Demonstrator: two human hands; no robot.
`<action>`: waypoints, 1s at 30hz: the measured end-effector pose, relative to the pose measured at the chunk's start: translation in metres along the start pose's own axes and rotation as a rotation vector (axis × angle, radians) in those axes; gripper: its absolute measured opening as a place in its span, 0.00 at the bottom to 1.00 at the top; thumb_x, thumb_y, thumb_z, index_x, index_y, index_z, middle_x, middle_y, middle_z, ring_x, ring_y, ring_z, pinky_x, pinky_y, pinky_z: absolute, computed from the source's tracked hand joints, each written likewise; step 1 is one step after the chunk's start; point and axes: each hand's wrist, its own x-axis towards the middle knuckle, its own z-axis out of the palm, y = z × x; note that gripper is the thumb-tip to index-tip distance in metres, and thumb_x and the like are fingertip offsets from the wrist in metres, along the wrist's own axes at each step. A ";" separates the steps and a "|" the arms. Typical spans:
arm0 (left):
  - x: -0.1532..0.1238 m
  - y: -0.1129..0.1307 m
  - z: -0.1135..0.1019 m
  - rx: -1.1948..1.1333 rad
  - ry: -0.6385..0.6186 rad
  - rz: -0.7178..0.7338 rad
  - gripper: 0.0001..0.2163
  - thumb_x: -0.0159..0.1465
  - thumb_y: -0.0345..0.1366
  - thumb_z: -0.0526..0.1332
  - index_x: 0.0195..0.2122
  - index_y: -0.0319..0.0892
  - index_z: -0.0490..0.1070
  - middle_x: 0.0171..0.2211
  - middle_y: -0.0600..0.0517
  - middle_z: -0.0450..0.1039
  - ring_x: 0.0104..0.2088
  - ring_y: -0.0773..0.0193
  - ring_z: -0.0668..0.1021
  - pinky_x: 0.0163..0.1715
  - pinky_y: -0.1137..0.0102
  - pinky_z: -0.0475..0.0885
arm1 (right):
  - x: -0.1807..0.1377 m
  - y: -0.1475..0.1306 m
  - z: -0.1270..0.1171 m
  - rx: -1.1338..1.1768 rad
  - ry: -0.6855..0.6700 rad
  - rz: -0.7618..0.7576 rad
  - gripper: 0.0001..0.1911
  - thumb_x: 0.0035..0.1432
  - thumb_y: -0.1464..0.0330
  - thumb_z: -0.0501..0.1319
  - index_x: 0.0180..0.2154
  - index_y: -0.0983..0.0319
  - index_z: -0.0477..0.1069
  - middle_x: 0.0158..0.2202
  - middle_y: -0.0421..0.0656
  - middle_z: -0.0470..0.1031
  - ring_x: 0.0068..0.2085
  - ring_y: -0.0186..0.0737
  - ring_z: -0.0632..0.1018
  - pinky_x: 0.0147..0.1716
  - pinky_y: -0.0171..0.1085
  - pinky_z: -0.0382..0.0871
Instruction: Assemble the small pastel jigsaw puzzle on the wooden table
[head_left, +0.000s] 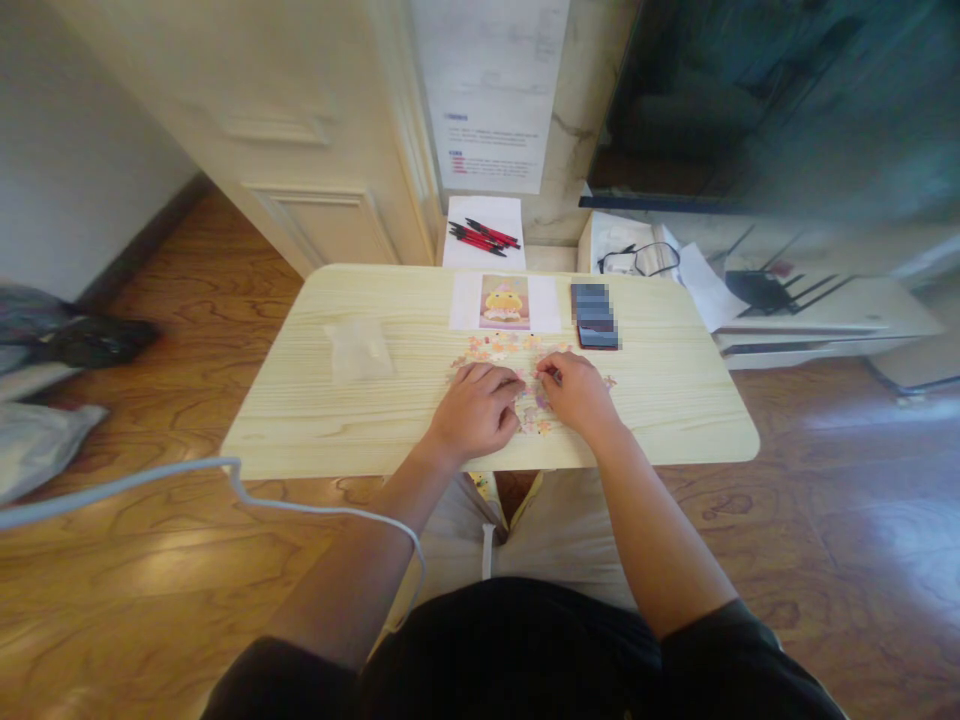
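Note:
Small pastel puzzle pieces lie scattered on a pale wooden table. My left hand rests on the pieces with its fingers curled down onto them. My right hand sits just to the right, fingers bent and pinched at the pieces between both hands. What either hand holds is too small to make out. A reference picture of a yellow cartoon figure lies on a white sheet beyond the pieces.
A dark phone-like object lies right of the picture. A clear plastic bag sits on the table's left part. Red and black pens lie on paper behind the table. A white cable crosses my left arm.

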 end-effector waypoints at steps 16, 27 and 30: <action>-0.002 -0.002 0.003 0.014 0.023 -0.040 0.19 0.66 0.33 0.60 0.57 0.44 0.78 0.61 0.44 0.76 0.61 0.46 0.73 0.63 0.48 0.66 | 0.002 -0.003 -0.001 -0.016 -0.021 0.013 0.11 0.68 0.73 0.61 0.45 0.59 0.82 0.46 0.46 0.83 0.49 0.44 0.80 0.54 0.40 0.70; -0.001 -0.001 0.002 0.006 0.004 -0.075 0.22 0.66 0.34 0.59 0.60 0.46 0.77 0.62 0.46 0.77 0.61 0.46 0.73 0.63 0.47 0.65 | 0.009 -0.004 0.006 -0.021 -0.034 0.010 0.12 0.68 0.74 0.60 0.45 0.59 0.82 0.46 0.47 0.83 0.50 0.45 0.80 0.56 0.42 0.71; -0.001 0.000 0.001 0.007 0.003 -0.067 0.22 0.66 0.34 0.59 0.61 0.47 0.77 0.63 0.47 0.76 0.61 0.46 0.73 0.63 0.47 0.64 | 0.010 -0.004 0.007 -0.043 -0.031 0.001 0.12 0.68 0.73 0.60 0.45 0.60 0.83 0.46 0.49 0.82 0.50 0.46 0.80 0.56 0.42 0.71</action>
